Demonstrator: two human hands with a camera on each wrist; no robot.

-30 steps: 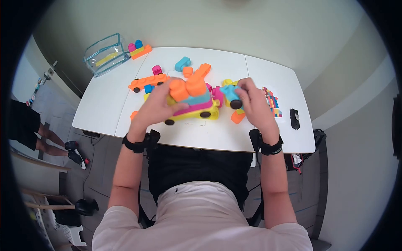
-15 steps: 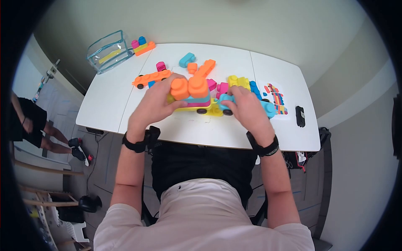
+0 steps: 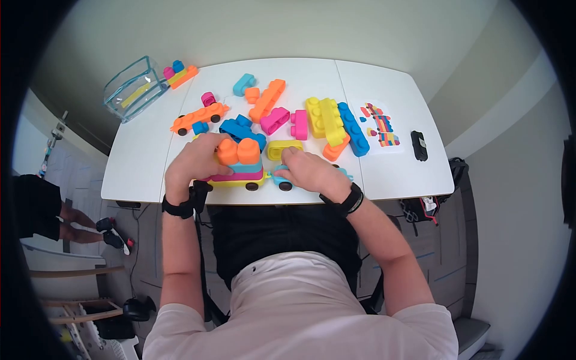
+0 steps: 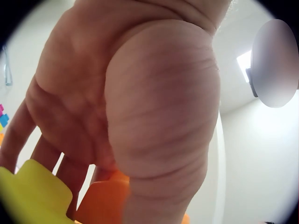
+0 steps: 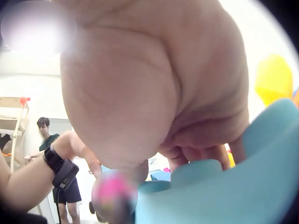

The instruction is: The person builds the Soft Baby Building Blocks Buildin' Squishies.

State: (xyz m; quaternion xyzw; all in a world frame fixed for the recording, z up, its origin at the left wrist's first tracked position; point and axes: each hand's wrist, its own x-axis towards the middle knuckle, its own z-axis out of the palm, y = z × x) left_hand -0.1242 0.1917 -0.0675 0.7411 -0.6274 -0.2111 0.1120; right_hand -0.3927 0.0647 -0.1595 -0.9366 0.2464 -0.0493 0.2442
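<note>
Near the table's front edge stands a wheeled block vehicle (image 3: pixel 240 179) with a yellow base, pink and light blue layers and two orange blocks (image 3: pixel 238 152) on top. The left hand (image 3: pixel 195 160) grips its left end, thumb along the near side; in the left wrist view, yellow and orange blocks (image 4: pixel 105 200) lie by the fingers. The right hand (image 3: pixel 313 174) pinches a light blue wheeled piece (image 3: pixel 282 180), whose end meets the vehicle's right end. Whether the two are joined cannot be told. In the right wrist view, blue studs (image 5: pixel 196 171) show under the palm.
Loose blocks lie behind the hands: a yellow one (image 3: pixel 283 147), pink (image 3: pixel 299 125), dark blue (image 3: pixel 354 129) and orange pieces. A picture sheet (image 3: pixel 384 127) and black case (image 3: pixel 419 146) lie right, a clear bag (image 3: pixel 135 90) back left. A person stands beyond the table.
Both hands have come nearer the front edge with the vehicle and the light blue piece. The light blue piece has moved left against the vehicle's right end.
</note>
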